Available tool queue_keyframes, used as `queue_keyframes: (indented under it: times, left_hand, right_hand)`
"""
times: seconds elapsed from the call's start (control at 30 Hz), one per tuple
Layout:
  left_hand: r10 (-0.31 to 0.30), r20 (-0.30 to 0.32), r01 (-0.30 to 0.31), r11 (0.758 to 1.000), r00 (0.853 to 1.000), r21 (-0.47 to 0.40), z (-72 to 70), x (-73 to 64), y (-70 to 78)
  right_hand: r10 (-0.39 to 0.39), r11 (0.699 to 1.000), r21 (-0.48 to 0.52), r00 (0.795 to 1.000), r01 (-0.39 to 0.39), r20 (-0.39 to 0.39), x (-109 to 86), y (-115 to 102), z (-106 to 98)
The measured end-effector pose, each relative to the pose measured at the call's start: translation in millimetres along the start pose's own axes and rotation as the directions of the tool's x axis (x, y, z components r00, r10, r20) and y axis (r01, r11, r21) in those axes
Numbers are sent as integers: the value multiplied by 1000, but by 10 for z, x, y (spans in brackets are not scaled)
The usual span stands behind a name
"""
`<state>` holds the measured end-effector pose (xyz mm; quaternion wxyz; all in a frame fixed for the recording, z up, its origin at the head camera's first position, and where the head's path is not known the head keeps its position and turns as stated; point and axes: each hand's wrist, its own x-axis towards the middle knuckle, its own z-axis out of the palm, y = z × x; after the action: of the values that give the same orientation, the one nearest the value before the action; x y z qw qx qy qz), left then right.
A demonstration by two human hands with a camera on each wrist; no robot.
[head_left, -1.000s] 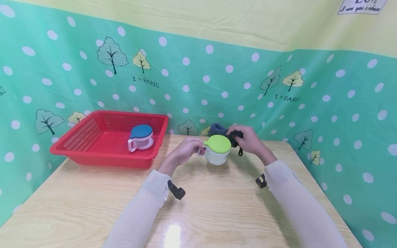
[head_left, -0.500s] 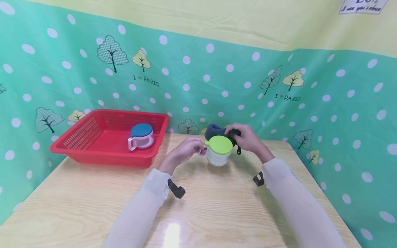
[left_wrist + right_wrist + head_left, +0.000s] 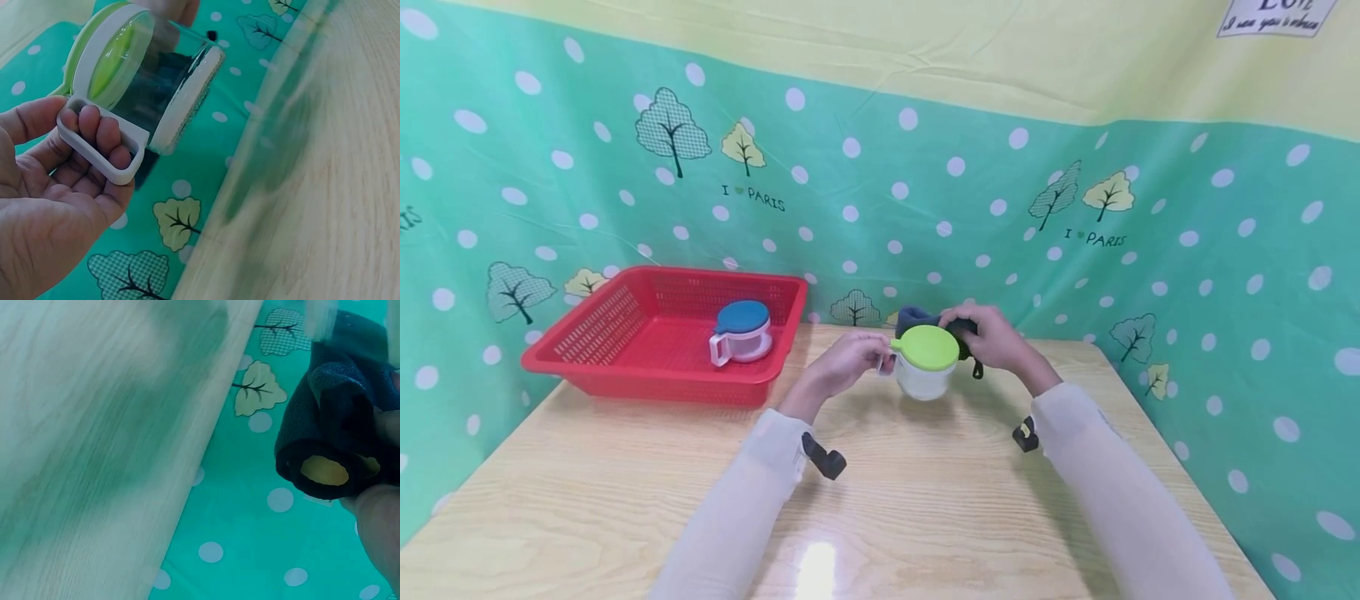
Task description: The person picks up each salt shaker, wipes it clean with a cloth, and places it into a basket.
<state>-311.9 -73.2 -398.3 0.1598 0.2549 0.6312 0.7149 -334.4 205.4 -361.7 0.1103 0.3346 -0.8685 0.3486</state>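
My left hand (image 3: 850,362) grips the white handle (image 3: 103,167) of a clear seasoning jar (image 3: 923,382) with a green lid (image 3: 929,347). In the left wrist view, fingers pass through the handle loop and the thumb lies near the lid's tab. The jar appears to be held just off the table. Right behind it, my right hand (image 3: 996,340) holds a rolled, soft dark blue and black fabric item (image 3: 297,422) with a small black loop (image 3: 977,369). Its end shows yellowish openings in the right wrist view; its exact kind is unclear. The jar partly hides it in the head view.
A red plastic basket (image 3: 662,387) stands at the back left of the wooden table (image 3: 880,517). Inside it sits a similar jar with a blue lid (image 3: 742,317). A green dotted cloth (image 3: 850,167) hangs along the back and right edges.
My right hand has shifted slightly left with the fabric item, closer behind the jar. The jar moved a little right, then back left. My left hand keeps its grip on the handle.
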Motion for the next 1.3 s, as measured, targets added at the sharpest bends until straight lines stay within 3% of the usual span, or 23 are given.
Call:
queue_keyframes:
  times: [0.27, 0.53, 0.67, 0.77, 0.87, 1.0, 1.1, 1.3]
  left_hand:
    - [19, -32, -19, 1000, 999, -2, -48, 1, 3]
    - [3, -88, -5, 1000, 996, -17, -99, 26, -38]
    - [-4, -145, 2, 1000, 989, -16, -118, 31, -42]
    - [-1, -195, -1, 1000, 981, -8, -136, 36, -49]
    - [0, -240, -2, 1000, 971, -5, -156, 40, -64]
    - [2, -269, -4, 1000, 963, -8, -163, 49, -74]
    - [7, -277, -6, 1000, 961, 4, -157, 61, -85]
    - [5, -280, 8, 999, 960, 45, -146, 75, -89]
  right_hand:
    - [-40, 999, -18, 997, 39, -60, -45, 8, -57]
    - [-34, 998, -52, 994, 28, -106, -95, -80, -168]
    - [-105, 989, -122, 984, 88, -142, -128, -153, -204]
    - [-194, 962, -221, 970, 160, -145, -160, -214, -203]
    - [-293, 914, -325, 950, 244, -110, -197, -301, -179]
    - [-383, 824, -465, 923, 325, -35, -274, -447, -132]
    - [-399, 735, -590, 916, 335, 23, -345, -553, -93]
    - [-370, 528, -785, 920, 323, 129, -343, -727, 18]
